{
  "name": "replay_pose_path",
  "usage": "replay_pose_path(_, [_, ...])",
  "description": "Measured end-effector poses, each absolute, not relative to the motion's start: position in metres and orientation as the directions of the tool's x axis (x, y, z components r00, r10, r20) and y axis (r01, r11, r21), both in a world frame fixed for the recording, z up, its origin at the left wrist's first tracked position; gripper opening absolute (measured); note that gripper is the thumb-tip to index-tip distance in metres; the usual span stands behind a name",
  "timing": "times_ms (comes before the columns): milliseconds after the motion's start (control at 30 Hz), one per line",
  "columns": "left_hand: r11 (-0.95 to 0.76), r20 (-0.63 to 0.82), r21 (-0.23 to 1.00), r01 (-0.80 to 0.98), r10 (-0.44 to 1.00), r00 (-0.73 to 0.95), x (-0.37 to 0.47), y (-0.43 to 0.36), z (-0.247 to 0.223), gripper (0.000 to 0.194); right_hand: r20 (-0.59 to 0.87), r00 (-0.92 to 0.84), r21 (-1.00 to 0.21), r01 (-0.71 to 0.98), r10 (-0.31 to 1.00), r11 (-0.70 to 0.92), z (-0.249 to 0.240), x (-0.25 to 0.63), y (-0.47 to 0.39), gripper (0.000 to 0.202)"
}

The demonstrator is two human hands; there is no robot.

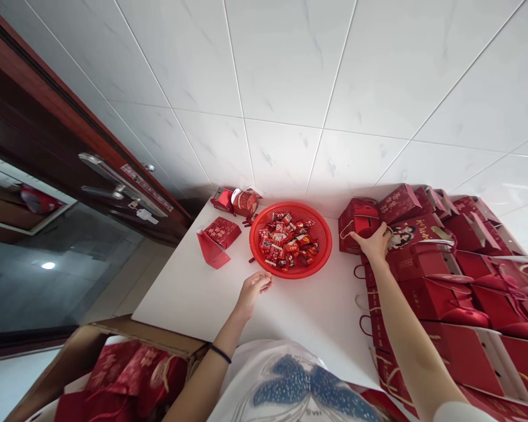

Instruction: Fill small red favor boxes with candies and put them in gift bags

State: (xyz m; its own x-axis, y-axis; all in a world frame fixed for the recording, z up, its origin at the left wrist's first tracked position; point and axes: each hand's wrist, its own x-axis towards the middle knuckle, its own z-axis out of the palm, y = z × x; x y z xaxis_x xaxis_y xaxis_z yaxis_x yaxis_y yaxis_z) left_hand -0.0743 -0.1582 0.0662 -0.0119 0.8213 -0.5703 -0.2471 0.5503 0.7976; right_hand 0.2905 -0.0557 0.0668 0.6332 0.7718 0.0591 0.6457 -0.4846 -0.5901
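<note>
My right hand (376, 243) reaches to the right side of the table and grips a small red gift box (356, 223), thumb on its near side and fingers on its right. The box stands upright against the wall beside other red boxes. My left hand (254, 290) hovers over the white tabletop just below the basket's near rim, its fingers curled together; whether anything is between them I cannot make out. A round red plastic basket (324, 255) holds many red-wrapped candies (288, 240). Left of it lies a red box (220, 237) with its flap folded out.
Rows of red gift boxes (435, 293) with cord handles crowd the right side. A small red box (223, 199) and a round red container (246, 204) stand at the back left. A cardboard carton (158, 331) of red bags is at lower left. A tiled wall (281, 152) rises behind.
</note>
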Motion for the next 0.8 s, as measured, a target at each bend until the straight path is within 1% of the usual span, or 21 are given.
replay_pose_path(67, [0.549,-0.57,0.798,-0.246,0.821,-0.017,-0.075,-0.158,0.067,0.031,0.121,0.636,-0.564,0.676,0.762,-0.475,0.065,0.287,-0.061,0.112])
replay_pose_path(167, [0.549,-0.572,0.8,-0.24,0.819,-0.033,-0.076,-0.158,0.067,0.03,0.198,0.606,-0.524,0.73,0.771,-0.439,0.062,0.282,-0.066,0.098])
replay_pose_path(233, [0.549,-0.574,0.8,-0.243,0.818,-0.04,-0.077,-0.158,0.067,0.03,0.19,0.582,-0.51,0.747,0.791,-0.427,0.06,0.281,-0.067,0.086])
replay_pose_path(300, [0.549,-0.575,0.799,-0.245,0.817,-0.045,-0.079,-0.158,0.066,0.03,0.166,0.577,-0.509,0.745,0.8,-0.432,0.058,0.28,-0.066,0.08])
replay_pose_path(467, [0.545,-0.573,0.803,-0.239,0.818,-0.06,-0.081,-0.158,0.065,0.033,0.123,0.6,-0.506,0.723,0.791,-0.47,0.058,0.281,-0.061,0.083])
replay_pose_path(633, [0.55,-0.579,0.798,-0.247,0.813,-0.058,-0.08,-0.158,0.064,0.033,0.129,0.638,-0.605,0.657,0.759,-0.45,0.069,0.294,-0.06,0.08])
replay_pose_path(800, [0.541,-0.563,0.808,-0.233,0.826,-0.035,-0.078,-0.159,0.056,0.03,0.195,0.705,-0.696,0.59,0.682,-0.411,0.097,0.307,-0.071,0.083])
